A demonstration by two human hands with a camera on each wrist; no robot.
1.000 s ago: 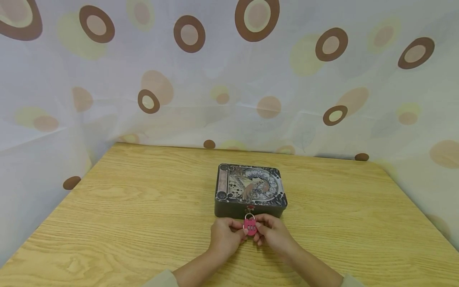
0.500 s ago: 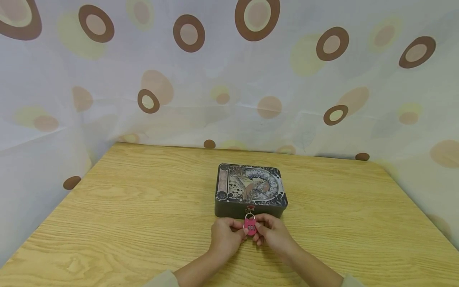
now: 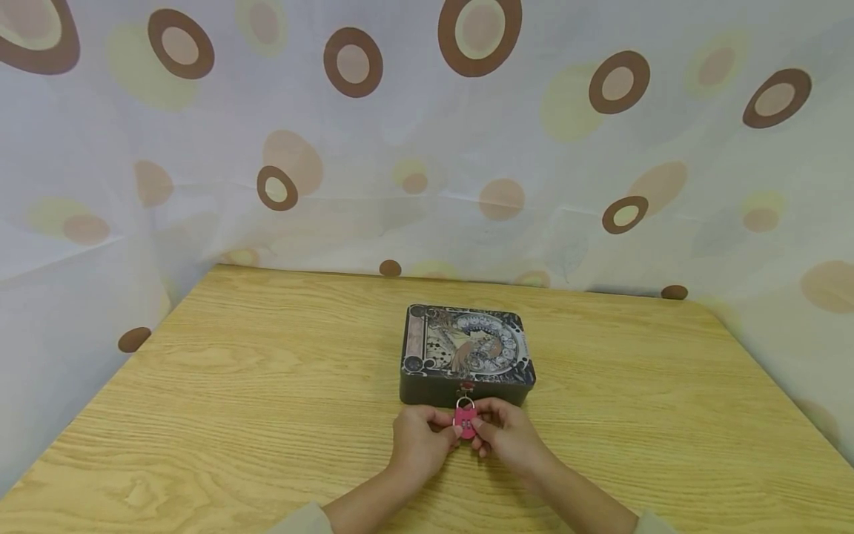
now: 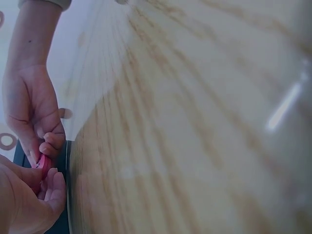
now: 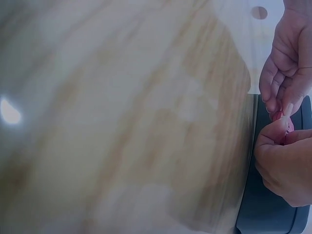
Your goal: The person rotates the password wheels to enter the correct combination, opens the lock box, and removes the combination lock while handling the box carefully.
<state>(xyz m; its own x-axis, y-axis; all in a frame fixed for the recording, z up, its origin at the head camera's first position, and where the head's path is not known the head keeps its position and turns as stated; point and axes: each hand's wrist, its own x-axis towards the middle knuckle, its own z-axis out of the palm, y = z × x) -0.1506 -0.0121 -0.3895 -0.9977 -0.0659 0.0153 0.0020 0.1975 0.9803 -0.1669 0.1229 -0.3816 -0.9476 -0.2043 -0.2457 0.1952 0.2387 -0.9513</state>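
A pink combination padlock point(image 3: 465, 425) with number dials hangs by its shackle at the red-and-metal clasp point(image 3: 465, 387) on the front of a dark tin box point(image 3: 467, 348). The box's lid is down and bears an ornate printed picture. My left hand point(image 3: 422, 439) pinches the lock's left side between thumb and fingers. From the right, my right hand point(image 3: 510, 436) pinches it too, its thumb lying over the dials' right end. In the left wrist view the padlock point(image 4: 45, 165) shows edge-on between both hands. The right wrist view shows mostly fingers, with a bit of the padlock point(image 5: 289, 126) between them.
The box stands on a wood-grain table point(image 3: 267, 386), a little right of the middle. Behind the table and along its sides hangs a pale curtain point(image 3: 400, 148) printed with brown rings and dots.
My right thumb has slid slightly left over the padlock's face and now covers its right dial. The left hand and the box have stayed in place.
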